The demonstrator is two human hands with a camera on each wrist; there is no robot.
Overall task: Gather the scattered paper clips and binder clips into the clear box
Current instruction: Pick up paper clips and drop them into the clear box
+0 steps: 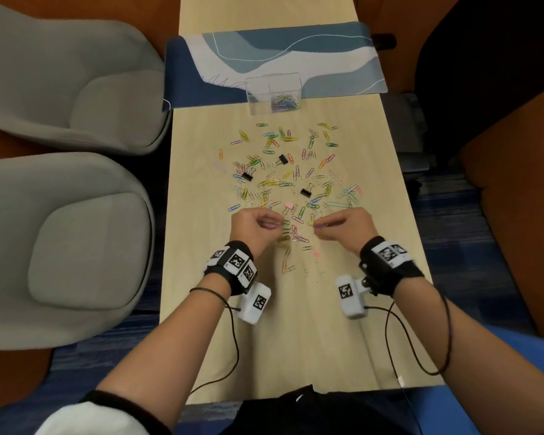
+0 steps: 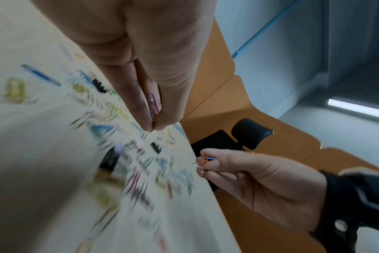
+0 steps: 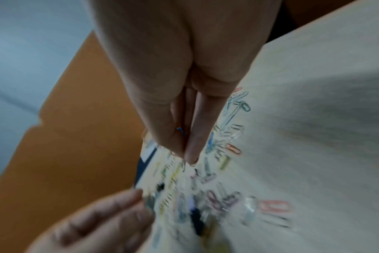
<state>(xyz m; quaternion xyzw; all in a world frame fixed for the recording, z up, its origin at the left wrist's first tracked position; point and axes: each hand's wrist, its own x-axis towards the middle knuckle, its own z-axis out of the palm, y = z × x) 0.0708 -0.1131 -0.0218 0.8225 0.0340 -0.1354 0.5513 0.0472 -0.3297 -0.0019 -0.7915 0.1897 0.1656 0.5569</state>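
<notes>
Hands first, nearest to me: my left hand [image 1: 254,227] hovers over the near edge of the clip scatter, fingers curled, and in the left wrist view its thumb and forefinger press together on a purple paper clip [image 2: 152,104] that lies between the two pads. My right hand [image 1: 346,226] is just across from it, the two hands near each other but apart. Its fingertips [image 3: 191,154] are closed together on a blue paper clip [image 1: 320,226], which sticks out a little toward the left hand; in the left wrist view an orange bit shows in the same pinch, but I cannot tell if that is a second clip.

Under and between the hands, loose coloured paper clips [image 1: 291,180] lie spread on the light wooden table [image 1: 390,246]. A pink binder clip [image 1: 289,206] lies just beyond the fingertips. Farther out, three black binder clips [image 1: 305,192] lie among the paper clips, well apart from one another.

Beyond the scatter stands the clear box [image 1: 274,95], upright, partly on a blue patterned mat [image 1: 327,61], with some paper clips already inside its right compartment.
</notes>
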